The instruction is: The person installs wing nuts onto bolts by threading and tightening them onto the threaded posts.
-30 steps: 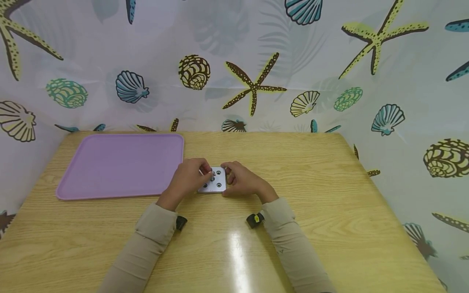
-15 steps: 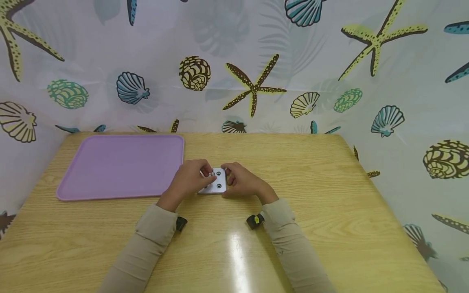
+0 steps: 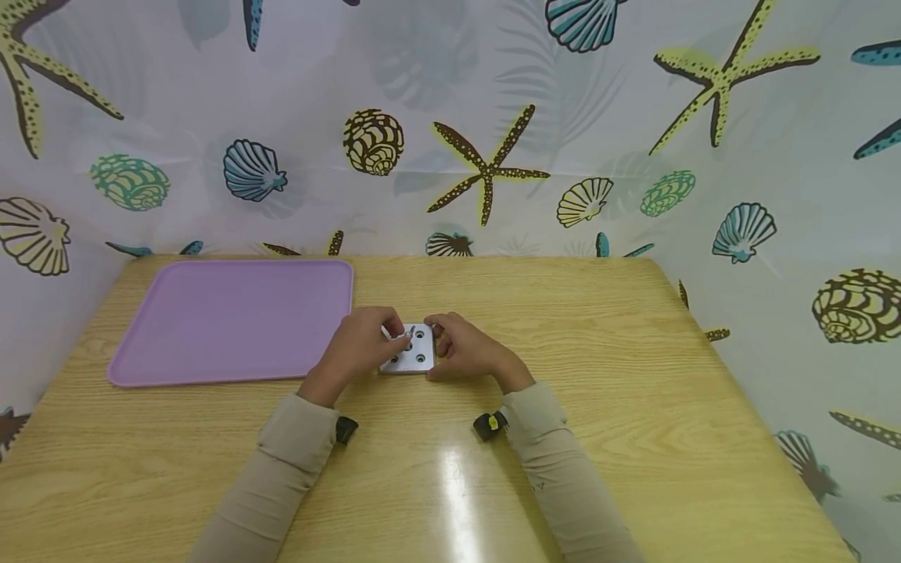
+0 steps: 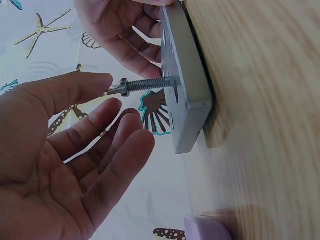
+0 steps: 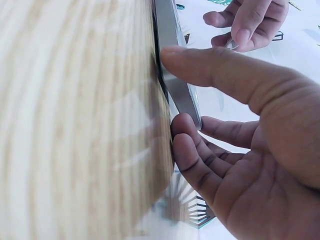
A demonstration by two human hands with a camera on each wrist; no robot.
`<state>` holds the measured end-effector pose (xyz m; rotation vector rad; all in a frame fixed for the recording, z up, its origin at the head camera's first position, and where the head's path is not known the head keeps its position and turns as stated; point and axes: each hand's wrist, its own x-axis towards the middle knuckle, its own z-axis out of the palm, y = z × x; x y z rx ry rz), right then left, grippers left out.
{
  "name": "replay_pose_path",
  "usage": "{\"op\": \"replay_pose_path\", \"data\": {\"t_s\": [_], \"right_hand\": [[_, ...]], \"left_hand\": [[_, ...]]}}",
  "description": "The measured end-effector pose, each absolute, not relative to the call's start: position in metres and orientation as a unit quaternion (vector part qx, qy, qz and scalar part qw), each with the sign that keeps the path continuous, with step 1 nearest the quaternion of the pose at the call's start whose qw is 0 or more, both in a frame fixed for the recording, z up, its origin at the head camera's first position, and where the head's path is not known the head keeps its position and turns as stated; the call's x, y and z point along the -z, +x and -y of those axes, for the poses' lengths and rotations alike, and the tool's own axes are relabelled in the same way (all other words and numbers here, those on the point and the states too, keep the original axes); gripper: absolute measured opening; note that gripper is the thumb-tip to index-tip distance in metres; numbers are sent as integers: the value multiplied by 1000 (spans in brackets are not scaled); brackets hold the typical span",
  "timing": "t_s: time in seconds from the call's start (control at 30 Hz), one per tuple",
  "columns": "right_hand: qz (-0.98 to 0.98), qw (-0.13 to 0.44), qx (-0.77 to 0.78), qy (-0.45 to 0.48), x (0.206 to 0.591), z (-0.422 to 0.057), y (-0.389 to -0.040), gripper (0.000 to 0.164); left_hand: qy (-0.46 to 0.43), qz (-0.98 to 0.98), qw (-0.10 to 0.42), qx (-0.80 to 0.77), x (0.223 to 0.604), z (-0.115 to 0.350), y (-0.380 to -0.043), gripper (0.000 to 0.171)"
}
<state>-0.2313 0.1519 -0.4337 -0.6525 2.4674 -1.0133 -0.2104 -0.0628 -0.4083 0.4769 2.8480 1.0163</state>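
A square silver metal plate [image 3: 420,348] with several round holes lies on the table, right of the tray. In the left wrist view, a threaded bolt [image 4: 147,85] stands out of one of its holes, most of its thread exposed. My left hand [image 3: 359,344] has thumb and forefinger at the bolt's narrow, wing-like head, which the fingertips partly cover. The other left fingers [image 4: 125,150] are loosely bent below it. My right hand [image 3: 470,348] grips the plate's right side, thumb on the near corner and fingers at the far one; the right wrist view shows the thumb [image 5: 200,62] against its edge.
A shallow purple tray [image 3: 232,381] stands on the wooden table [image 3: 598,438] at the left, just beyond my left hand. A curtain [image 3: 422,70] printed with shells and starfish hangs behind the table and along its sides.
The left thumb and forefinger shift slightly at the bolt, and its head shows at a different angle. The plate and the right hand stay in place.
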Motion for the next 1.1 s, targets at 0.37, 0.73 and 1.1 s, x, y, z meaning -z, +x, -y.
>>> {"op": "replay_pose_path", "data": {"t_s": [0.37, 0.73, 1.1], "right_hand": [[-880, 196, 365, -232, 433, -153, -230, 86], [-881, 195, 363, -234, 434, -152, -230, 85], [-883, 196, 358, -233, 434, -152, -231, 84]], "left_hand": [[153, -931, 31, -329, 406, 62, -209, 10], [130, -938, 15, -321, 407, 61, -210, 12], [139, -934, 17, -327, 408, 62, -210, 12]]}}
